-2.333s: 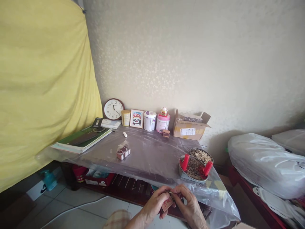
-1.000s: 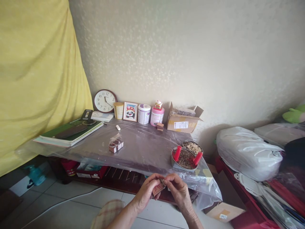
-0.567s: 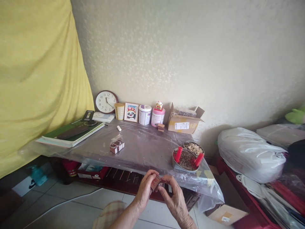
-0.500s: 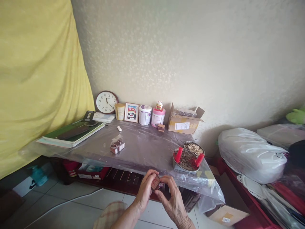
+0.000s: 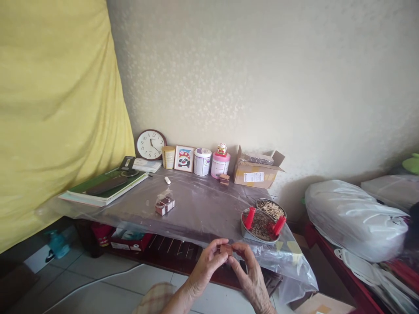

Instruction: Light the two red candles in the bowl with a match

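Note:
A small brown matchbox (image 5: 226, 249) is held in front of the table's near edge, between the fingertips of both hands. My left hand (image 5: 207, 267) grips its left side, thumb below and fingers above. My right hand (image 5: 249, 269) pinches its right side with thumb and forefinger. The fingers partly cover the box. On the table lies a plastic-wrapped pack of similar boxes (image 5: 165, 205). Farther back, a few small brown boxes (image 5: 224, 179) sit by a pink-lidded tub (image 5: 220, 165). At the right, a tin of matchsticks (image 5: 271, 209) adjoins a tin of dark bits (image 5: 261, 225) with red sticks upright in it.
A plastic sheet (image 5: 199, 209) covers the table and hangs over its edge. Along the wall stand a clock (image 5: 151, 144), a framed panda picture (image 5: 184, 158), a white tub (image 5: 202, 162) and an open carton (image 5: 257, 172). Books (image 5: 104, 187) lie at the left.
Both hands have turned the matchbox so its red-lettered face no longer shows clearly, and have shifted slightly right in view. The camera view has shifted a little too.

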Demonstrator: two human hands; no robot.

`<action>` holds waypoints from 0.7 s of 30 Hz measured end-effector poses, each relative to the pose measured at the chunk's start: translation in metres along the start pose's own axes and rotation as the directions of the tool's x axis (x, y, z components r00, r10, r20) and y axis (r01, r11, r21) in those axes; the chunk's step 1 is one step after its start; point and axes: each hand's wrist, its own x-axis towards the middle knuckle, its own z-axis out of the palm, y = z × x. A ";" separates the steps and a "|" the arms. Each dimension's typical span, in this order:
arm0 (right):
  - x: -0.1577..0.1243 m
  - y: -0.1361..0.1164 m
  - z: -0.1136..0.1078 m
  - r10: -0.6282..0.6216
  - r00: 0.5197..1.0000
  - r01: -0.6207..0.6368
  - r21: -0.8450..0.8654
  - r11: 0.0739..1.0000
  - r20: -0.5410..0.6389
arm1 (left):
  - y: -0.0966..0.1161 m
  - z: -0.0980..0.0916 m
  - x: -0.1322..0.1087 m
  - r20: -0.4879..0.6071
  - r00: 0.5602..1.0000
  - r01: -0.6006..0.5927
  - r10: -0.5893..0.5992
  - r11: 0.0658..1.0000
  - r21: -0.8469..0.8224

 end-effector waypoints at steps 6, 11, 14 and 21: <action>0.003 0.014 -0.007 0.090 0.993 -0.065 0.306 0.950 -0.070 | 0.000 -0.001 0.003 0.009 1.000 0.020 -0.019 0.992 -0.122; 0.007 0.017 -0.010 0.231 0.966 -0.156 0.449 0.880 -0.119 | -0.001 -0.002 0.004 0.000 0.999 0.050 -0.051 0.980 -0.190; 0.007 0.015 -0.011 0.198 0.971 -0.126 0.427 0.895 -0.130 | -0.002 -0.001 0.003 0.006 0.998 0.058 -0.058 0.975 -0.212; 0.003 0.010 -0.009 -0.131 0.966 0.166 0.146 0.975 -0.224 | -0.003 0.000 0.002 0.023 0.997 0.071 -0.067 0.967 -0.246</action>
